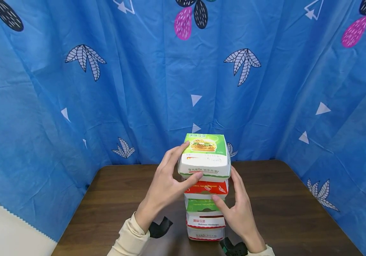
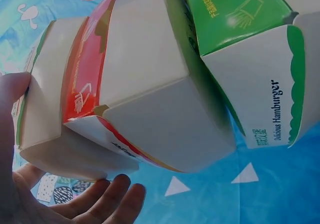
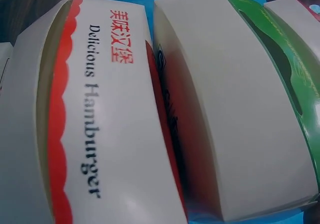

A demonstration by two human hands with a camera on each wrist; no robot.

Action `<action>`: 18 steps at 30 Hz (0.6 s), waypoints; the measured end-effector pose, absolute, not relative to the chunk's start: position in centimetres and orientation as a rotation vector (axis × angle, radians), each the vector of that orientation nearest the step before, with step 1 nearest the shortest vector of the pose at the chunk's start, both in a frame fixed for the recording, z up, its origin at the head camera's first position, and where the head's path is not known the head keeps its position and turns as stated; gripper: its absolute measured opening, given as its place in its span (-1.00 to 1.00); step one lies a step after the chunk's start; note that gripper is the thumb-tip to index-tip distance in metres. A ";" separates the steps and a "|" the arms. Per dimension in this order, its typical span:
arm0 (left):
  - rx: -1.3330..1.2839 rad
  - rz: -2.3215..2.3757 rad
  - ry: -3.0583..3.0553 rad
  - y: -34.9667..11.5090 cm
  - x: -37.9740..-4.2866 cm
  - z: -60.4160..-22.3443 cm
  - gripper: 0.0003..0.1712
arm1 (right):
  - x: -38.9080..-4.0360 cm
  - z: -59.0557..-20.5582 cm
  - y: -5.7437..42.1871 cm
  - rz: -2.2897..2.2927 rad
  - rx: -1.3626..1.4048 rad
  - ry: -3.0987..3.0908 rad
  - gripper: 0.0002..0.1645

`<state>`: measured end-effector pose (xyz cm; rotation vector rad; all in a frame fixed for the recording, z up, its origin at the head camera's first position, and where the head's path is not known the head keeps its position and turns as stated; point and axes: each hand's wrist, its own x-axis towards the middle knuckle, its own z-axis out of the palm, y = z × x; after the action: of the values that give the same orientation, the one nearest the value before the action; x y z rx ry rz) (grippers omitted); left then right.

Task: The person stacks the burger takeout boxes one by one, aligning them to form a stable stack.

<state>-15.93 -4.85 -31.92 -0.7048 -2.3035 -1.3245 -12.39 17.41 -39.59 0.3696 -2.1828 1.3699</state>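
Observation:
A stack of several paper hamburger boxes stands upright in front of me. On top is a hamburger box with a green burger picture and white front. My left hand holds this top box by its left front corner, thumb across the front and fingers along the left side. My right hand rests against the stack's right side, fingers extended upward, thumb at the front between a red box and a green box. In the right wrist view, a white box lettered "Delicious Hamburger" fills much of the picture.
The stack's lowest box stands on a dark wooden table. A blue patterned curtain hangs behind the table and around its sides. Dark straps sit on both wrists, below the light sleeves.

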 end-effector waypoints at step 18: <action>-0.725 -1.310 -2.297 -5.2 -15.9 -32.5 -0.02 | -12.2 -39.7 17.3 1.331 0.339 -2.215 0.16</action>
<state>-15.88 -5.15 -32.50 -0.7252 -2.2966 -1.3097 -12.15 17.35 -39.71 0.3389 -2.2152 1.3312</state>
